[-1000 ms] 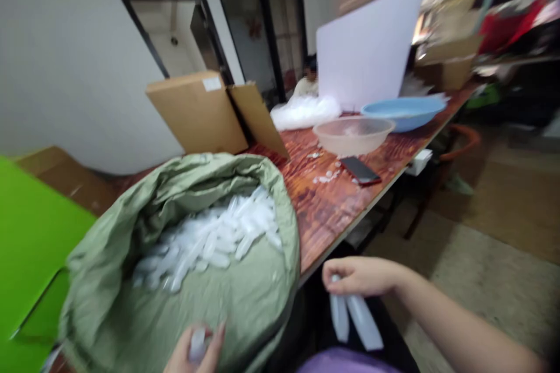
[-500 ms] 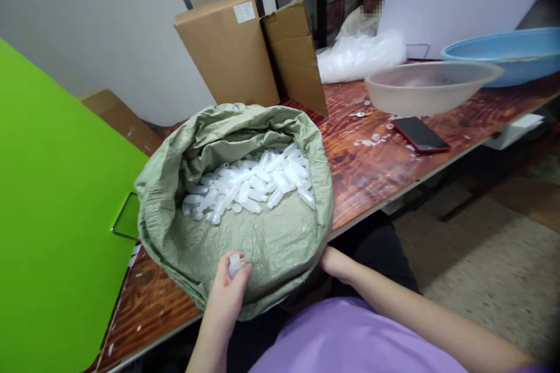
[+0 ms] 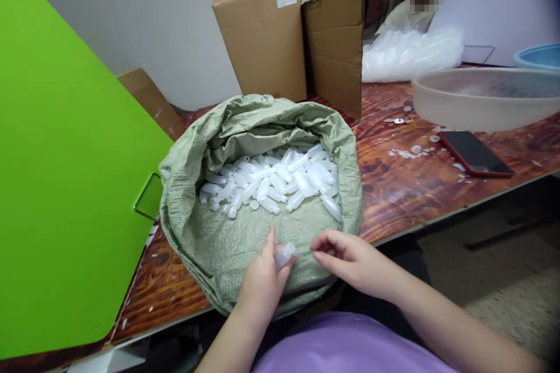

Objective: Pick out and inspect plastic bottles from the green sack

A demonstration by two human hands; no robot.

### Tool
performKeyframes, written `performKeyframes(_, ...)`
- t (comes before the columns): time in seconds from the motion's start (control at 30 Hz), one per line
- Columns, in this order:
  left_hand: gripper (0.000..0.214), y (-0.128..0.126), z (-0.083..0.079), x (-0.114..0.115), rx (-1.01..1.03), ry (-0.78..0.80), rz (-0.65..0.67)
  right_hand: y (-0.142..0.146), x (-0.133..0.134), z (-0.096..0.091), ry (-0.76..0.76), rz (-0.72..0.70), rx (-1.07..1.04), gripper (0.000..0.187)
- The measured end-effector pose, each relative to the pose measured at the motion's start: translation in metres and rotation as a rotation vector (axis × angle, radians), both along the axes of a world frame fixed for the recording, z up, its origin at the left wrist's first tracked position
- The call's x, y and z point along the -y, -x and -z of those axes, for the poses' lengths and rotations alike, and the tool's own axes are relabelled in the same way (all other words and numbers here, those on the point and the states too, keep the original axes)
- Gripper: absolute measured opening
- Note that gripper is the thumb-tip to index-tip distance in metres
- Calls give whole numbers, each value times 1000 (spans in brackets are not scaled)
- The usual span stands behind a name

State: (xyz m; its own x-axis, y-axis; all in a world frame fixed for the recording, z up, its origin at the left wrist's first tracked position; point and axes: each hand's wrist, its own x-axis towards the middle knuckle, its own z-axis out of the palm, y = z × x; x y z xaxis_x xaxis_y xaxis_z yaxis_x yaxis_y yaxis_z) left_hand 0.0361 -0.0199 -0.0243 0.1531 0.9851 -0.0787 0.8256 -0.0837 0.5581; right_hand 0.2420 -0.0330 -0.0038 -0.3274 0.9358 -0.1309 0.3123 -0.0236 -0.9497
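bottle (image 3: 284, 256): small, white, translucent plastic; held over the near lip of the sack (image 3: 210, 245), just in front of the body
left hand (image 3: 261, 280): closed round the bottle's lower part; thumb and forefinger pinch it, top end pokes out towards the right
right hand (image 3: 352, 257): just beside the bottle, not touching it; fingertips drawn close together; cannot tell if something tiny sits between them
sack: green woven, mouth rolled open, on the table (image 3: 415, 192); pile of bottles (image 3: 271, 180) lies at the far side inside
handling, my read: empty so very light; thin wall, gives under squeeze; smooth and a bit slippery; not fragile
grip, my read: round the mid-body with a light pinch; leave the neck free
sack, my read: soft, slumps; no firm edge to brace on
nearby: phone (image 3: 475, 153) and clear basin (image 3: 485, 99) well apart to the right; cardboard box (image 3: 262, 35) behind; green board (image 3: 65, 157) to the left
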Motion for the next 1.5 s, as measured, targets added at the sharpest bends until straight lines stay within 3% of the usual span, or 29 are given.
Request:
performKeyframes(0.07,47,-2,0,-3,-70,-194,90,22,-11,5,-32,62,3,23)
performKeyframes(0.2,25,-1,0,-4,-132,-536,177,45,-21,16,-146,40,-57,20)
performKeyframes(0.47,25,-12,9,1,-269,-754,102,48,-25,21,-208,138,-172,17)
performKeyframes(0.57,23,-16,15,1,-374,-836,61,52,-28,25,-115,167,-271,15)
performKeyframes(0.7,22,-20,17,1,-401,-883,62,55,-34,27,137,185,-536,14)
performKeyframes(0.8,21,-21,13,0,-232,-798,87,55,-38,23,268,203,-615,24)
performKeyframes(0.9,26,-21,7,-2,-25,-467,46,53,-40,20,325,191,-656,33)
performKeyframes(1.0,36,-19,2,-4,139,-104,-35,51,-40,21,259,217,-654,35)
performKeyframes(1.07,40,-18,1,-5,198,10,-72,50,-40,23,193,239,-616,32)
performKeyframes(1.23,43,-15,0,-6,187,42,-77,52,-40,24,149,212,-482,20)
performKeyframes(1.37,45,-12,-6,-6,56,5,-23,55,-41,21,196,182,-477,16)
performKeyframes(1.5,44,-11,-12,-5,20,67,13,59,-38,23,184,144,-466,15)
